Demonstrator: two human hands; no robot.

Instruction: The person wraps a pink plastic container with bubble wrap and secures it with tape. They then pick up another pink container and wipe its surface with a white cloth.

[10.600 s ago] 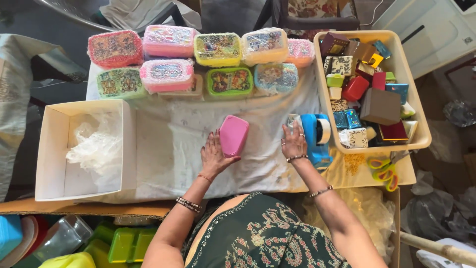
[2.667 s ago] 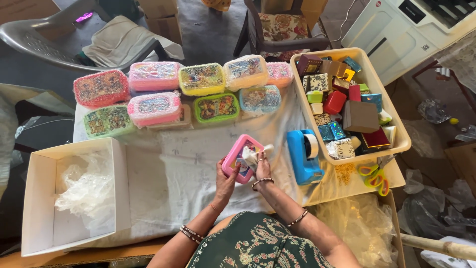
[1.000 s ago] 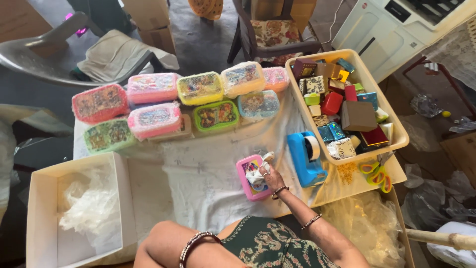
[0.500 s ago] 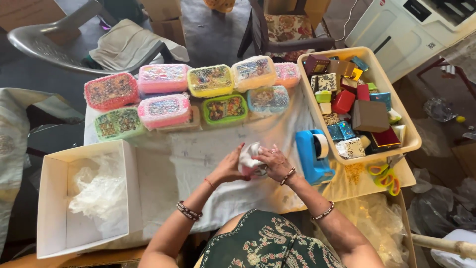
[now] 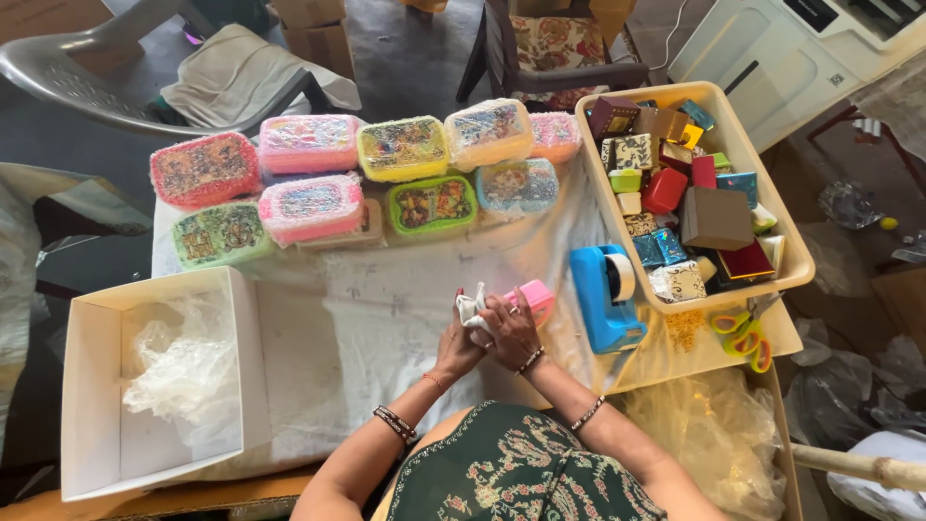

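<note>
Your left hand (image 5: 455, 349) and right hand (image 5: 511, 328) at frame centre, both closed on white crumpled wrap (image 5: 472, 311) and pink box (image 5: 532, 300), blue tape dispenser (image 5: 606, 297) just right, white carton (image 5: 154, 381) lower left, wrapped boxes (image 5: 367, 174) above on the desk (image 5: 376, 318).

A cloth-covered surface (image 5: 405, 318) stood on a grey concrete floor (image 5: 405, 58) in soft, even light. Behind it were a grey plastic chair (image 5: 87, 82) and a dark wooden chair (image 5: 564, 53) with a floral cushion; a white appliance (image 5: 801, 48) occupied the upper right.
</note>
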